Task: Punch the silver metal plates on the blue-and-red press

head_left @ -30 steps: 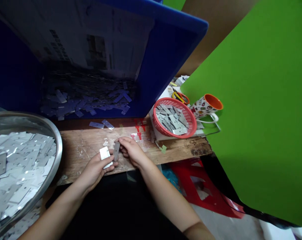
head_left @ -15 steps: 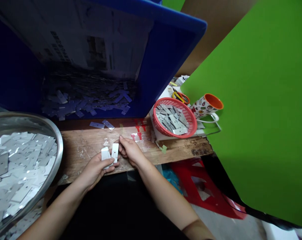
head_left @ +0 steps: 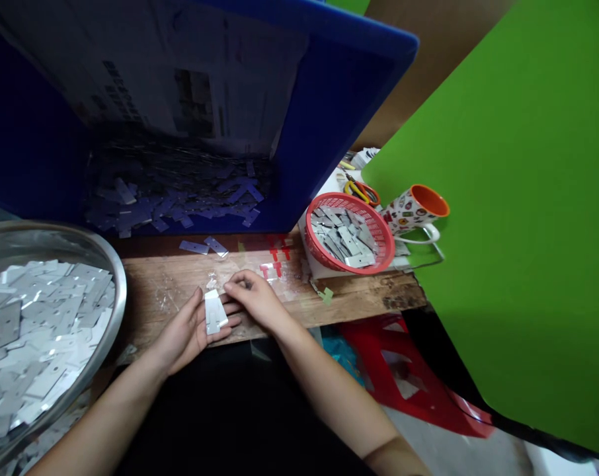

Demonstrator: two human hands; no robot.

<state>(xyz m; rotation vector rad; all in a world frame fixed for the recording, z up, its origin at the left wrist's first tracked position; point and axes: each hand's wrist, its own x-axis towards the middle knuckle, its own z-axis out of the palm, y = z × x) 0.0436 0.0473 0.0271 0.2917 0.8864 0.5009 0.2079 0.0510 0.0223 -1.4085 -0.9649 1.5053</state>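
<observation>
plates (head_left: 213, 313) on left hand (head_left: 180, 338), bowl (head_left: 120, 284) left, basket (head_left: 387, 246) right, bin (head_left: 324, 112) behind

Worn at 6 o'clock: black garment (head_left: 240, 410), plain, dull-surfaced, broad over torso; cut, seams and fabric too dark to read. Toward 7 o'clock, left forearm (head_left: 111, 403), bare, smooth, narrowing to wrist. Toward 5 o'clock, right forearm (head_left: 329, 383), also bare, similar taper; shaded band near bottom edge, shadow or crease, cannot tell. Left hand (head_left: 185, 334) and right hand (head_left: 257, 301) ungloved, slender-fingered; nails too small to make out.
</observation>
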